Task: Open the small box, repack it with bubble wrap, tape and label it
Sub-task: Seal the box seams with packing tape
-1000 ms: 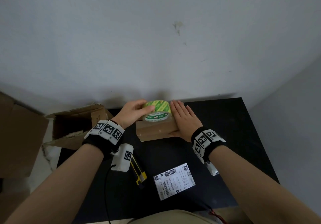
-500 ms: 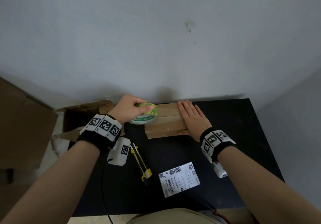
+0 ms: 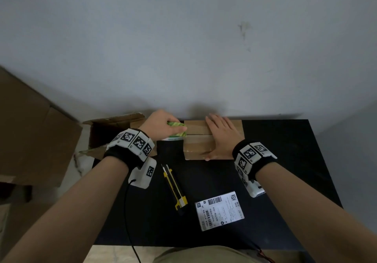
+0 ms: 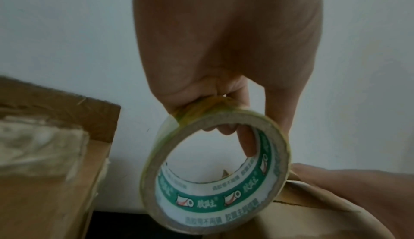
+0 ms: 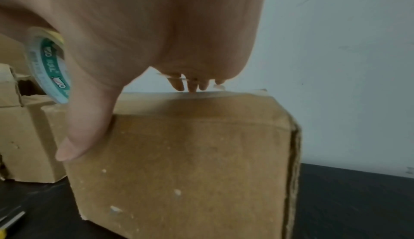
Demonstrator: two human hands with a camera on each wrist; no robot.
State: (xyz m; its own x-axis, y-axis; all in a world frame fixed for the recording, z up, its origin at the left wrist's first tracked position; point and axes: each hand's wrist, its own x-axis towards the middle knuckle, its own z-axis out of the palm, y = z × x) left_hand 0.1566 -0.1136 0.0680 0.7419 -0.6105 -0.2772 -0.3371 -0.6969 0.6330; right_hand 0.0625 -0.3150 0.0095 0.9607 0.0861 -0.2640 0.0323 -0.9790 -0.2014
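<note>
A: Nearest edge of the black table [image 3: 295, 181]?

B: Shipping label [image 3: 220, 210] lies flat, print up. Just left of it, a yellow utility knife [image 3: 175, 189], apart from the label.

A: Farther in?

B: Small box [image 3: 199, 146], flaps down, near the table's far edge. Right hand [image 3: 221, 135] lies flat on its lid, fingers straight and together, thumb [image 5: 82, 133] pressed against the near side.

A: Left hand?

B: Left hand [image 3: 161, 126] clamps the tape roll [image 4: 215, 170] at the box's left end, fingers curled through the core, thumb on the outer rim. Roll touches the box's top corner.

A: Beyond?

B: An open carton [image 3: 110, 132] off the table's left, contents blurred. Pale wall [image 3: 183, 48] behind.
</note>
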